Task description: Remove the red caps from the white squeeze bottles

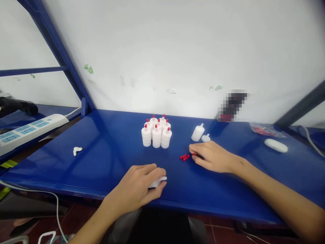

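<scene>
My left hand [142, 184] is closed around a white bottle [155, 183] low over the table's front part, its bare nozzle pointing right. My right hand [212, 156] is at the small red caps [184, 157], with a red cap [194, 155] between its thumb and fingers. Several white bottles with red tips [156, 135] stand grouped at the middle of the table. Behind my right hand are an uncapped white bottle [198, 133], slightly tilted in view, and a white nozzle top [206, 138].
The blue table [109, 145] meets a white wall. A white earbud [77, 150] lies at the left, and a white case [276, 145] at the right near a clear bag of red pieces [266, 130]. A power strip [33, 130] is at the far left.
</scene>
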A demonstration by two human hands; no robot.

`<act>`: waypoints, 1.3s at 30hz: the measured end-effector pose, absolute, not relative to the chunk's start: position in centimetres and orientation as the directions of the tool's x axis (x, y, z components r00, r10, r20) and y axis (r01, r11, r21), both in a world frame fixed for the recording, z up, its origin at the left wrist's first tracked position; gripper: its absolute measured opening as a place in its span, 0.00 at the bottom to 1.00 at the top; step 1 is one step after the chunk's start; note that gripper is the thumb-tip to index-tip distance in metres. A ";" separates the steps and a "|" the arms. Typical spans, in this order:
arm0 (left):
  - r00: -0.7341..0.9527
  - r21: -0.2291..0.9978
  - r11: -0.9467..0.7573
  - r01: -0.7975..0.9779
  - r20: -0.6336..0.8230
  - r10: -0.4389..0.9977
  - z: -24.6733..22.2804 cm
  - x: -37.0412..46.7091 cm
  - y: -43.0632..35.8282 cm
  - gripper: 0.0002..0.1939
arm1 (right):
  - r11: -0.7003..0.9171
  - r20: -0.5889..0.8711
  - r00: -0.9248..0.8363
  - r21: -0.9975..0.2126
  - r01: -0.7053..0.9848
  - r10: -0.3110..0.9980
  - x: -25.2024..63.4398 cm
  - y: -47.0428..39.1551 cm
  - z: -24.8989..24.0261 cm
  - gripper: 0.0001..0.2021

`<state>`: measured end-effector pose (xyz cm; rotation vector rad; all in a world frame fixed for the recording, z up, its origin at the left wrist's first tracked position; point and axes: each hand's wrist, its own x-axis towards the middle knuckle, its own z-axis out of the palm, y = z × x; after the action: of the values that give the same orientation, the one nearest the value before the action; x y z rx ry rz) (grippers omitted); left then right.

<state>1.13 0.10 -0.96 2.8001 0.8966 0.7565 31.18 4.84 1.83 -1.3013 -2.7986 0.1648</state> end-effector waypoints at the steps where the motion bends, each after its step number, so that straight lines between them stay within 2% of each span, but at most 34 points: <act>1: 0.705 0.247 -0.821 0.515 0.423 0.570 -1.0 1.1 0.1 0.03 | 0.635 -0.009 -0.641 -0.127 0.762 0.767 30.9 4.7 1.8 0.07; 7: 0.711 0.272 -0.809 0.520 0.386 0.587 -0.7 1.0 0.1 0.05 | 0.633 0.018 -0.641 -0.184 0.752 0.767 30.9 4.6 1.8 0.03; 10: 0.714 0.305 -0.796 0.523 0.353 0.605 -0.5 1.0 0.2 0.07 | 0.678 0.131 -0.665 -0.120 0.725 0.735 31.2 4.5 1.7 0.04; 13: 0.722 0.310 -0.794 0.524 0.333 0.606 -0.4 1.1 0.2 0.09 | 0.782 0.377 -0.718 -0.030 0.623 0.585 29.9 3.6 1.3 0.07; 15: 0.727 0.278 -0.803 0.527 0.342 0.595 -0.5 1.3 0.1 0.08 | 0.849 0.489 -0.737 -0.012 0.529 0.467 28.0 2.6 0.9 0.09; 19: 0.727 0.242 -0.816 0.525 0.371 0.578 -0.8 1.6 0.0 0.09 | 0.896 0.496 -0.772 -0.028 0.443 0.398 24.4 0.6 -0.2 0.11; 21: 0.725 0.259 -0.820 0.510 0.383 0.572 -0.9 1.6 0.0 0.14 | 0.907 0.492 -0.783 -0.031 0.421 0.380 23.8 0.3 -0.5 0.13; 23: 0.719 0.274 -0.820 0.503 0.394 0.573 -0.9 1.5 0.0 0.25 | 0.923 0.533 -0.778 -0.012 0.385 0.332 24.1 0.4 -0.5 0.13; 25: 0.712 0.275 -0.815 0.510 0.396 0.580 -0.8 1.4 0.0 0.28 | 0.934 0.579 -0.764 0.012 0.357 0.285 24.7 0.7 -0.2 0.12; 29: 0.727 0.295 -0.809 0.508 0.357 0.587 -0.7 1.4 0.1 0.16 | 0.916 0.570 -0.759 0.029 0.401 0.314 24.9 0.7 0.1 0.11; 34: 0.742 0.261 -0.833 0.488 0.378 0.553 -0.8 1.5 0.1 0.21 | 0.902 0.578 -0.773 0.140 0.408 0.260 23.4 0.2 -0.6 0.12; 37: 0.721 0.247 -0.828 0.503 0.409 0.560 -0.8 1.4 0.0 0.29 | 0.900 0.717 -0.676 0.166 0.403 0.170 24.4 0.8 -0.6 0.11; 39: 0.707 0.247 -0.815 0.524 0.407 0.578 -0.7 1.4 -0.1 0.26 | 0.856 0.818 -0.552 0.164 0.490 0.159 26.8 2.0 0.1 0.10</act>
<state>1.40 -0.07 -0.70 2.7973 0.9058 0.7257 26.78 2.03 0.07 -0.4694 -2.1421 -0.4746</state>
